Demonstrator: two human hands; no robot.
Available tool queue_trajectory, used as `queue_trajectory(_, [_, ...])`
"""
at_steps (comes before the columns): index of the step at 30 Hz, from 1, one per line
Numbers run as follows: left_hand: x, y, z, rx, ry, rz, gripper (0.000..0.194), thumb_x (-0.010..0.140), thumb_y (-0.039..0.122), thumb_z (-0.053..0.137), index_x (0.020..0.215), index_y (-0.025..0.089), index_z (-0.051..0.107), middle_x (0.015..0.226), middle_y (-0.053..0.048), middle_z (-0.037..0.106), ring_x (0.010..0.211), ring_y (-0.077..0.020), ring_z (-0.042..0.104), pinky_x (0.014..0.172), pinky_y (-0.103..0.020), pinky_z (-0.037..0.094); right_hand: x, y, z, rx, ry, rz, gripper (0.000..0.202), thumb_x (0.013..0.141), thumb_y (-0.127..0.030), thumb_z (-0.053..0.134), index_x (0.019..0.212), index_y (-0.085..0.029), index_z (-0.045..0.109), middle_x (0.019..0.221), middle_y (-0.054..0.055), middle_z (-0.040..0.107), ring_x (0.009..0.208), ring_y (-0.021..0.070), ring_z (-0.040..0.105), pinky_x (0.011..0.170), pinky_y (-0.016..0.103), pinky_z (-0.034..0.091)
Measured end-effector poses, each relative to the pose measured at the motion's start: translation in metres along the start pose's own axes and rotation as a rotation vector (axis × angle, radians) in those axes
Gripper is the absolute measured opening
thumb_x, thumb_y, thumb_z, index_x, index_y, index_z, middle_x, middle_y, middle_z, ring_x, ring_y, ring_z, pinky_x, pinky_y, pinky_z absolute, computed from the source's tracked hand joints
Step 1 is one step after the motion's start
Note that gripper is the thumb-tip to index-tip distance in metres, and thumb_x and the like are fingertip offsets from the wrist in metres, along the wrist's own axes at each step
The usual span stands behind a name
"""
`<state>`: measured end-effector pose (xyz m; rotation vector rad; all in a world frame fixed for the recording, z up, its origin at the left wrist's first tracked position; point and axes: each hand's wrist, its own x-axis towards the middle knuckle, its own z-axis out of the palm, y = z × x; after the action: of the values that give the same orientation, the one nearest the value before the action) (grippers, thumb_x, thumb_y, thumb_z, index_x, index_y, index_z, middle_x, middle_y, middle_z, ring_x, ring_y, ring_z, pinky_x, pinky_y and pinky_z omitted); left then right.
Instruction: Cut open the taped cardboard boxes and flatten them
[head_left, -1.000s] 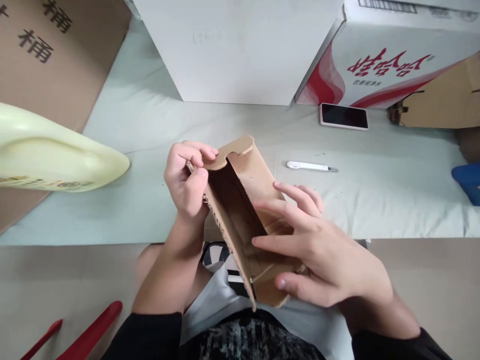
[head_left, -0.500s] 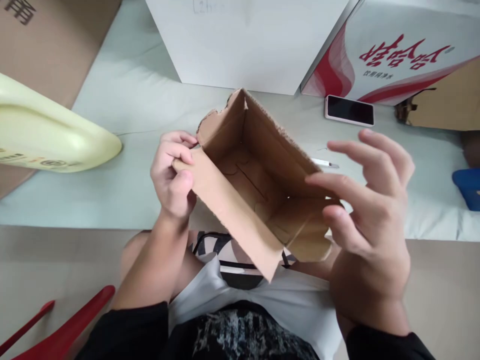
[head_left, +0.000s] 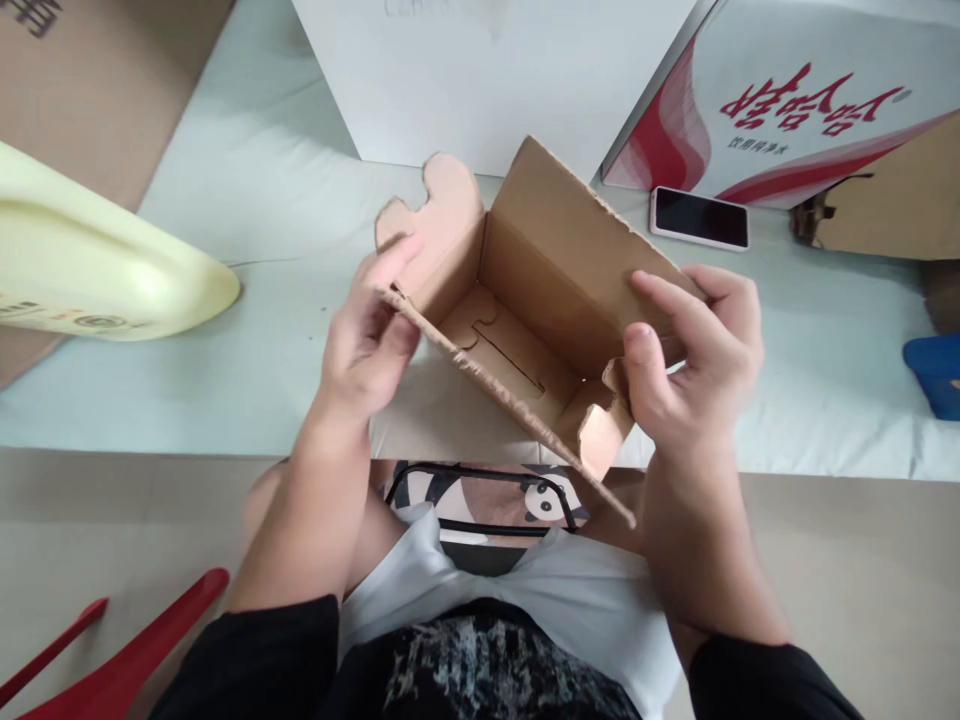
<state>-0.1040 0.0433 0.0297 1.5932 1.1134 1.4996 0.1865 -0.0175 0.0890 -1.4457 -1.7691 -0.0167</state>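
Observation:
An open brown cardboard box (head_left: pixel 559 270) is held tilted in front of me, its inside facing up toward me. Slotted tabs are visible in its floor, and torn, ragged edges run along its upper rim. My left hand (head_left: pixel 367 345) grips the box's left corner, beside a notched end flap (head_left: pixel 442 200) that stands up. At the right end, my right hand (head_left: pixel 697 350) has its fingers along the far wall and its thumb by a smaller curled flap (head_left: pixel 604 435). Some fingertips of both hands are hidden behind the cardboard.
A white box (head_left: pixel 487 90) and a red-and-white printed carton (head_left: pixel 795 110) stand at the back. A phone (head_left: pixel 699 218) lies before the carton. On the left is a pale yellow container (head_left: pixel 112 250); a blue object (head_left: pixel 934 375) sits far right. The bench edge runs near my knees.
My right hand has moved left and closed onto the box's right end. The far wall and left end flap now stand higher, and the near wall has tilted up. A white pen-like object is now hidden.

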Motion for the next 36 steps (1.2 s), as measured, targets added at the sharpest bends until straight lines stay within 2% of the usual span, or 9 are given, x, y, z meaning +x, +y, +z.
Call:
queue_trajectory(3, [-0.002,-0.004,0.002,-0.038,-0.095,-0.009,0.081,0.079,0.079,0.077,0.140,0.028,0.062,0.122,-0.006,0.071,0.104,-0.0254,0.070,0.087,-0.040,0.059,0.000,0.000,0.000,0.007,-0.006,0.001,0.032,0.096,-0.032,0.062,0.126,-0.031,0.075,0.125,0.013,0.062,0.113,0.0340,0.064,0.103,0.063,0.053])
queue_trajectory(9, [-0.006,0.004,0.008,-0.050,-0.019,0.133,0.060,0.085,0.079,0.069,0.124,0.034,0.073,0.104,-0.005,0.070,0.096,-0.0244,0.069,0.086,-0.041,0.057,0.001,-0.002,0.001,-0.050,0.029,-0.013,0.027,0.094,-0.028,0.063,0.117,-0.030,0.077,0.119,0.012,0.063,0.108,0.0317,0.066,0.098,0.060,0.057])
queue_trajectory(14, [-0.008,0.010,0.015,-0.047,-0.002,0.273,0.037,0.089,0.066,0.071,0.109,0.035,0.073,0.105,-0.004,0.073,0.106,-0.0261,0.073,0.100,-0.047,0.060,0.001,-0.004,0.000,-0.054,0.034,0.005,0.022,0.092,-0.028,0.063,0.109,-0.028,0.077,0.117,0.012,0.064,0.106,0.0309,0.067,0.094,0.055,0.058])
queue_trajectory(17, [-0.010,0.015,0.021,-0.132,-0.023,0.290,0.028,0.091,0.057,0.072,0.101,0.033,0.063,0.121,-0.002,0.076,0.121,-0.0261,0.073,0.111,-0.051,0.058,0.002,-0.005,-0.001,-0.034,0.035,0.011,0.020,0.091,-0.026,0.063,0.107,-0.027,0.076,0.114,0.011,0.064,0.107,0.0309,0.067,0.094,0.053,0.058])
queue_trajectory(20, [-0.009,0.020,0.026,-0.124,-0.063,0.296,0.033,0.093,0.060,0.069,0.096,0.032,0.051,0.118,0.002,0.080,0.121,-0.0250,0.075,0.119,-0.056,0.053,0.002,-0.005,-0.003,-0.018,0.026,0.000,0.021,0.092,-0.024,0.063,0.110,-0.028,0.072,0.113,0.010,0.065,0.108,0.0305,0.066,0.095,0.053,0.057])
queue_trajectory(24, [-0.006,0.022,0.028,-0.022,0.013,0.247,0.044,0.090,0.071,0.069,0.103,0.034,0.050,0.076,0.006,0.072,0.076,-0.0214,0.077,0.114,-0.057,0.056,0.001,-0.008,-0.003,0.043,0.002,-0.043,0.031,0.093,-0.023,0.062,0.123,-0.030,0.063,0.118,0.012,0.064,0.114,0.0327,0.066,0.098,0.056,0.057])
queue_trajectory(28, [-0.005,0.022,0.026,-0.024,0.098,0.132,0.066,0.076,0.075,0.082,0.117,0.033,0.051,0.093,0.001,0.071,0.095,-0.0220,0.075,0.109,-0.052,0.056,-0.004,-0.013,0.002,0.246,0.159,-0.013,0.047,0.095,-0.035,0.065,0.139,-0.035,0.051,0.143,0.014,0.053,0.133,0.0344,0.059,0.092,0.051,0.062])
queue_trajectory(33, [-0.009,0.020,0.024,-0.040,0.087,0.177,0.056,0.081,0.064,0.083,0.122,0.036,0.058,0.103,0.000,0.070,0.100,-0.0207,0.072,0.105,-0.047,0.057,-0.011,-0.016,0.007,0.638,0.107,0.100,0.025,0.101,-0.043,0.058,0.124,-0.034,0.058,0.107,0.004,0.068,0.078,0.0179,0.071,0.066,0.036,0.062])
queue_trajectory(36, [-0.011,0.017,0.021,-0.028,0.050,0.202,0.045,0.085,0.062,0.080,0.114,0.033,0.064,0.081,0.003,0.067,0.077,-0.0176,0.069,0.109,-0.052,0.054,-0.011,-0.013,0.008,0.559,0.105,0.108,0.022,0.099,-0.047,0.062,0.114,-0.032,0.061,0.101,0.004,0.070,0.077,0.0199,0.072,0.070,0.040,0.061])
